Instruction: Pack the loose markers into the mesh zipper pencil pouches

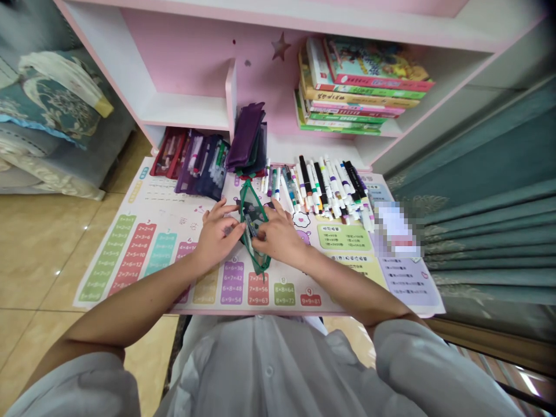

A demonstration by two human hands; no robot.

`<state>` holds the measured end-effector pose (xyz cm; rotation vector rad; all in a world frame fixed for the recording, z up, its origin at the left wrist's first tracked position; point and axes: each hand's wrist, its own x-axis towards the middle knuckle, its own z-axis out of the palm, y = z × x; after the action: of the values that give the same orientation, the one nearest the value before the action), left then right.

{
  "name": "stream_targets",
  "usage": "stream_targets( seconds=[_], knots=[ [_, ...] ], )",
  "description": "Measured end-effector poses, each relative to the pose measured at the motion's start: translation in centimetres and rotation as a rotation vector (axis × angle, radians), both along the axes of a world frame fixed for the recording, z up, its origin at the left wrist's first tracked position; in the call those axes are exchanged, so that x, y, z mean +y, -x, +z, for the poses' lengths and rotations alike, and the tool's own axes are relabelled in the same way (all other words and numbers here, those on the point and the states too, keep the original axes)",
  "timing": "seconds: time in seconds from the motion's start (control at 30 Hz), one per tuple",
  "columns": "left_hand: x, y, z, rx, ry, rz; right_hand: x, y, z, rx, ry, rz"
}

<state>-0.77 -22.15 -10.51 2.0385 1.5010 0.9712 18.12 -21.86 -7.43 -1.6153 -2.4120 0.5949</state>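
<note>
A green-edged mesh pencil pouch lies lengthwise in front of me on the table, its mouth spread apart. A few dark and bluish pens show inside it. My left hand holds the pouch's left edge with thumb and index finger, the other fingers bent. On the opposite side, my right hand grips the right edge, with its fingertips reaching over into the opening beside the pens. Whether those fingertips also touch a pen is hidden. Behind the right hand lies a loose pile of markers, mostly white-bodied, some black.
At the back left lie filled mesh pouches, red, purple and dark blue. Flat purple pouches are stacked against the shelf divider. Books fill the right shelf. A blurred-out item lies at the mat's right edge.
</note>
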Motion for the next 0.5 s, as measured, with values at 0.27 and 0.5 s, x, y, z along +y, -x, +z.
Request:
stream_targets(
  seconds=[0.27,0.5],
  knots=[
    [0.0,0.0,0.0,0.01,0.013,0.0,-0.1,0.3,-0.3,-0.026,0.036,0.019],
    [-0.1,0.0,0.3,0.009,0.017,-0.003,2.6,-1.7,-0.7,0.157,-0.321,-0.209]
  ],
)
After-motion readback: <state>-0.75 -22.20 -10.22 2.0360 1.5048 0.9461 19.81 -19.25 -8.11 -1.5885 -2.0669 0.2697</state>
